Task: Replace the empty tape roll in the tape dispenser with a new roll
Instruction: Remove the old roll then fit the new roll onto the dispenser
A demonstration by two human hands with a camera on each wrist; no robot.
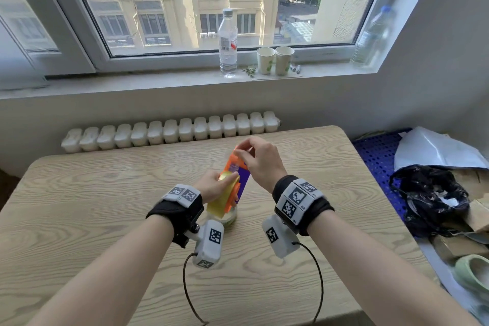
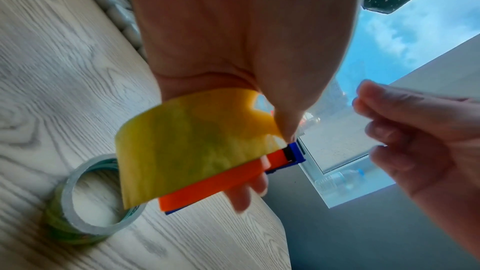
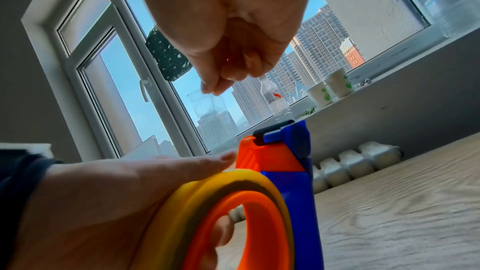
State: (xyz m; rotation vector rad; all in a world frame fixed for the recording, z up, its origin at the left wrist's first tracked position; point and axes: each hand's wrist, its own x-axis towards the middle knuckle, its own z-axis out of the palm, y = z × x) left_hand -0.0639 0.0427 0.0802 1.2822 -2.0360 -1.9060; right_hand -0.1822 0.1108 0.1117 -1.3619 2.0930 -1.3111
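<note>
My left hand [image 1: 213,185] grips an orange and blue tape dispenser [image 1: 242,178] tilted above the wooden table [image 1: 105,206]. A yellow tape roll [image 1: 223,200] sits on the dispenser's orange hub [image 3: 259,213], with the left thumb lying over the roll [image 2: 197,143]. The right hand [image 1: 254,157] is above the dispenser's blue cutter end [image 3: 288,132] and pinches a clear strip of tape [image 3: 207,104] that runs down to it. A second, clear greenish tape roll [image 2: 85,202] lies flat on the table just under the dispenser, partly hidden in the head view.
A radiator [image 1: 172,131] runs along the table's far edge. On the windowsill stand a water bottle [image 1: 228,42] and two paper cups [image 1: 275,59]. To the right of the table are a blue crate [image 1: 375,151], a black bag [image 1: 428,198] and a green slipper [image 1: 473,272].
</note>
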